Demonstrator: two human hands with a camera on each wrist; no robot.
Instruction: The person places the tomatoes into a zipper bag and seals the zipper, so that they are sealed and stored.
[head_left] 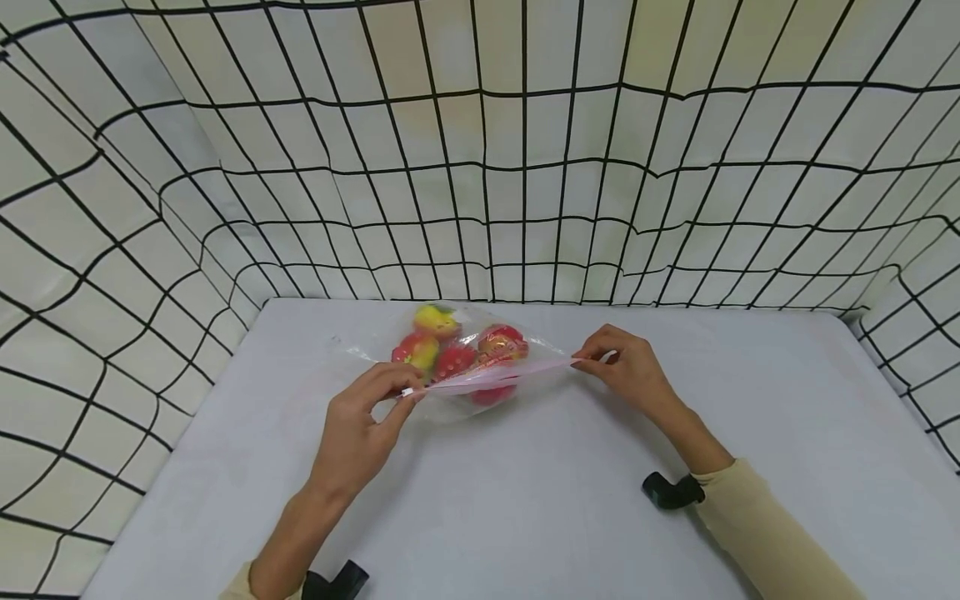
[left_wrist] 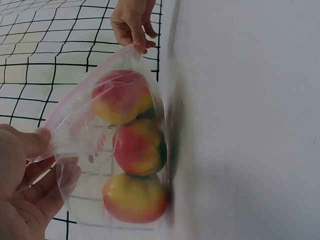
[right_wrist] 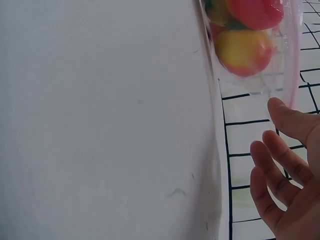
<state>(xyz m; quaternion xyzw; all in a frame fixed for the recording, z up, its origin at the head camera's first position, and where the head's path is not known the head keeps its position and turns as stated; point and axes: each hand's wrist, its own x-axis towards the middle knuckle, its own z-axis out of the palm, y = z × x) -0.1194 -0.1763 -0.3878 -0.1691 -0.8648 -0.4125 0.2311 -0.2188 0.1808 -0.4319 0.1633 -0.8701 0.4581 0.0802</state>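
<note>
A clear zip bag [head_left: 517, 374] with a pink seal strip lies near the table's far edge. Inside are several round red-and-yellow fruits [left_wrist: 135, 198], some with shiny or pale-spotted red skin. At the bag's left end, my left hand [head_left: 356, 429] pinches the seal between thumb and fingers, a small white bit showing at the fingertips. My right hand [head_left: 628, 373] pinches the opposite end of the strip, its other fingers loosely bent. Between both hands the strip runs fairly straight across the front of the fruits. In the right wrist view, the thumb hides part of the bag's corner.
A white-covered table [head_left: 525, 517] lies under the hands. Black grid netting [head_left: 525, 167] before a pale backing encloses the back and sides. Black wrist devices [head_left: 671, 492] sit at both sleeves.
</note>
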